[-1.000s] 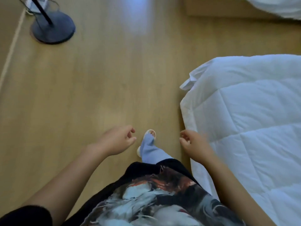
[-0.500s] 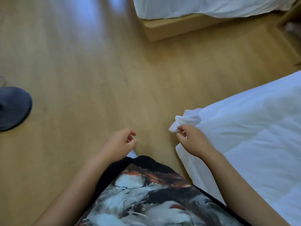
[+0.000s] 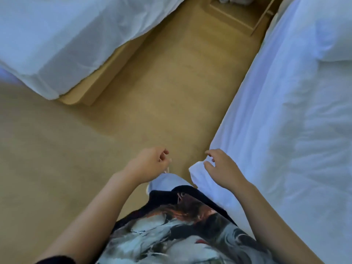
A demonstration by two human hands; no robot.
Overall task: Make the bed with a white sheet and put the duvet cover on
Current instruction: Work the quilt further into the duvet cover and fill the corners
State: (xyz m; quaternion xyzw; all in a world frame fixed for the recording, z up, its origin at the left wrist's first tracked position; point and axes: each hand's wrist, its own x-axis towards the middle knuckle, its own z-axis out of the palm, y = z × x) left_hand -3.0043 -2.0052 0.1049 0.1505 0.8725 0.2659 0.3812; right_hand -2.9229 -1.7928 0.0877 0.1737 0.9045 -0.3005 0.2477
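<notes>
The person stands at the near left corner of the bed on the right, which is covered in white bedding. Blur hides whether its top layer is a sheet or a duvet. The bedding lies rumpled across the bed and hangs over its left edge towards the wooden floor.

The right grip, a bare hand, rests on the bunched corner of that bedding, at the near left end of the bed. Its fingers are spread and only slightly bent, lying on the cloth and not closed round it.

The left grip hangs over the floor, just left of the corner and apart from it. Its fingers are loosely curled towards the thumb and it has hold of nothing.

Between the two forearms are a dark patterned shirt and a pale blue trouser leg.

At far left stands a second bed, with white cloth draped over its mattress and a light wooden base showing beneath. Between the two beds, at the far end of the floor, is a wooden nightstand, whose contents are too blurred to name.
</notes>
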